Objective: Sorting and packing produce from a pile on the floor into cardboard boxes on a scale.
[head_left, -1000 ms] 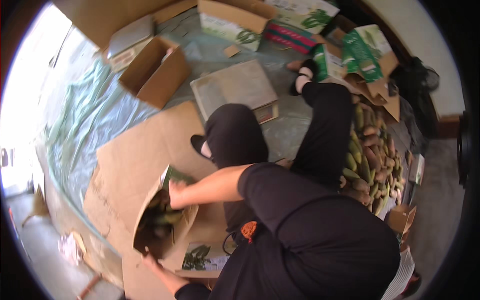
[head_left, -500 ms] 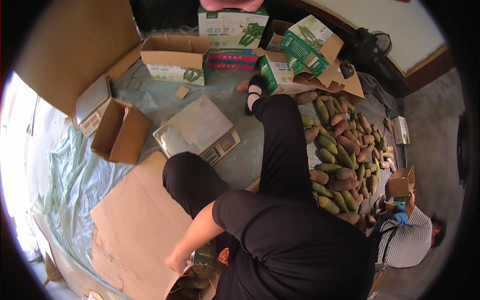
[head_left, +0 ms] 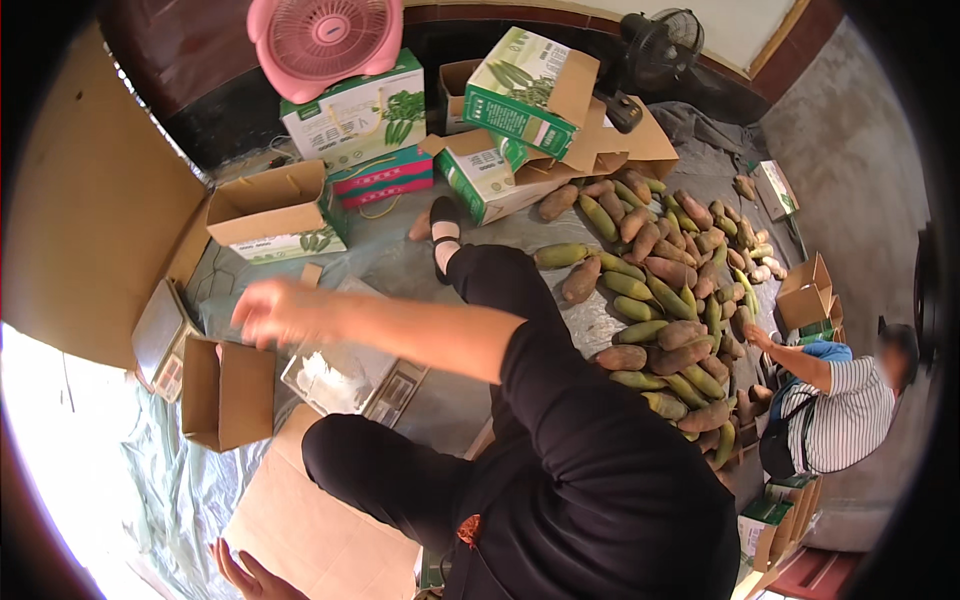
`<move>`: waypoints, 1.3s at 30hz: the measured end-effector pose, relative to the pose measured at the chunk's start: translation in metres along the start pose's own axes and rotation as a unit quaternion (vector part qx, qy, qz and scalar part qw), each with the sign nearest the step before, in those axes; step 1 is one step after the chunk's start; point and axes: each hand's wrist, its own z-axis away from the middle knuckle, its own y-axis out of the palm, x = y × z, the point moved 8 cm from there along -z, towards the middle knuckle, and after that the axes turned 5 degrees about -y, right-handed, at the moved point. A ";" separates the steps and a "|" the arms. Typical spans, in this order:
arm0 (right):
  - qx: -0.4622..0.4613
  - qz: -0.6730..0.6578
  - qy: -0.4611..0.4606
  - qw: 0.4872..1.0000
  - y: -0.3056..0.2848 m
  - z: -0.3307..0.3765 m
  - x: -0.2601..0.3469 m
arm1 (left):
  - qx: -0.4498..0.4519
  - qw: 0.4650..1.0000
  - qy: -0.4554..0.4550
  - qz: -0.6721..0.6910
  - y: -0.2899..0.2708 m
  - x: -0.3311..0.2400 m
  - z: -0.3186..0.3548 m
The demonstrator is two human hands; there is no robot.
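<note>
Stretched out to the left, my right hand (head_left: 280, 312) is empty, its slightly bent, blurred fingers apart. It hangs above the floor between a platform scale (head_left: 345, 375) and an open brown cardboard box (head_left: 228, 395). The scale's flat top is partly hidden under my forearm. My left hand (head_left: 248, 575) shows at the lower edge with fingers spread and nothing in them. Beside it a flattened cardboard sheet (head_left: 300, 530) lies on the floor. A sliver of a green printed box (head_left: 432, 572) shows by my lap; the rest is cut off.
Right of my leg lies a heap of green radishes (head_left: 632, 285) and brownish-red roots (head_left: 670, 272). Printed cartons (head_left: 350, 120), a pink fan (head_left: 325, 35) and a black fan (head_left: 660, 50) stand at the back. A co-worker (head_left: 840, 410) reaches toward the heap. A second scale (head_left: 160, 335) stands left.
My right hand has left the box of produce by my lap and swung forward over the scale side. My left hand has come into view. The whole view has shifted.
</note>
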 end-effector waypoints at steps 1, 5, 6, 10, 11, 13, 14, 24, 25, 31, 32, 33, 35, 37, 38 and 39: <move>-0.036 0.051 -0.018 0.998 -0.044 0.009 0.013 | 0.035 0.989 0.135 0.042 0.020 -0.092 0.007; -0.215 0.087 -0.052 0.971 -0.178 0.057 0.052 | -0.016 0.857 0.489 0.163 0.014 -0.262 0.050; -0.287 0.136 -0.042 0.947 -0.237 0.097 0.051 | 0.009 0.857 0.479 0.192 0.054 -0.263 0.047; -0.485 0.148 -0.090 0.857 -0.350 0.186 0.077 | 0.023 0.858 0.481 0.179 0.078 -0.294 0.056; -0.535 0.135 -0.104 0.827 -0.376 0.209 0.080 | 0.025 0.858 0.482 0.177 0.085 -0.300 0.058; -0.606 0.127 -0.132 0.774 -0.414 0.248 0.086 | 0.033 0.859 0.482 0.172 0.099 -0.310 0.062; -0.640 0.124 -0.130 0.747 -0.432 0.265 0.086 | 0.037 0.859 0.482 0.169 0.106 -0.314 0.064; -0.753 0.067 -0.026 0.655 -0.567 0.344 0.051 | 0.085 0.861 0.482 0.134 0.143 -0.358 0.083; -0.744 0.039 -0.009 0.667 -0.574 0.340 0.044 | 0.087 0.862 0.483 0.127 0.143 -0.360 0.083; -0.743 -0.013 0.010 0.669 -0.621 0.336 0.028 | 0.091 0.859 0.494 0.103 0.149 -0.380 0.088; -0.746 -0.016 0.003 0.665 -0.627 0.340 0.029 | 0.092 0.857 0.497 0.103 0.151 -0.385 0.088; -0.746 -0.018 0.000 0.666 -0.627 0.337 0.029 | 0.092 0.855 0.500 0.101 0.154 -0.389 0.090; -0.731 -0.006 -0.006 0.682 -0.613 0.326 0.029 | 0.095 0.852 0.507 0.092 0.162 -0.397 0.092; -0.721 -0.027 -0.026 0.692 -0.598 0.314 0.040 | 0.090 0.847 0.518 0.083 0.160 -0.404 0.095; -0.712 -0.040 -0.040 0.699 -0.595 0.310 0.045 | 0.089 0.844 0.523 0.081 0.161 -0.407 0.096; -0.712 -0.043 -0.044 0.699 -0.601 0.307 0.043 | 0.089 0.841 0.527 0.078 0.157 -0.419 0.098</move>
